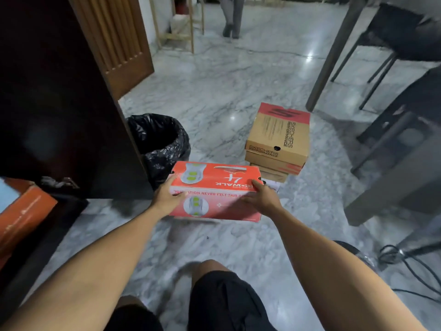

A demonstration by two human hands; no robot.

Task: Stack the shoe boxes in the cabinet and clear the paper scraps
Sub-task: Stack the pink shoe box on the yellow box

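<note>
Head view, looking down at a marble floor [214, 87]. Dark cabinet [55, 103] fills the left side, its door [114, 44] swung open. An orange box [21, 216] sits at the cabinet's lower left edge, partly cut off by the frame. Grey bench leg [334, 56] and dark chairs [393, 44] upper right, cables [410, 259] on the floor lower right. A second person's legs [231, 17] show at the top.

Bin [160, 144] with a black liner stands just beside the cabinet's front corner. Stack of tan-and-red boxes [279, 139] sits on the floor right of the bin, top one slightly askew; a bit of white paper [272, 185] shows at the stack's base.

Red box [214, 189] is held clear of the floor, in front of the bin and stack, lid on. Left hand [167, 197] grips its left end, thumb on the lid; right hand [260, 197] grips the right end, fingers over the top edge. Both grips clamped on the red box. Knees in black shorts [224, 302] at the bottom.
</note>
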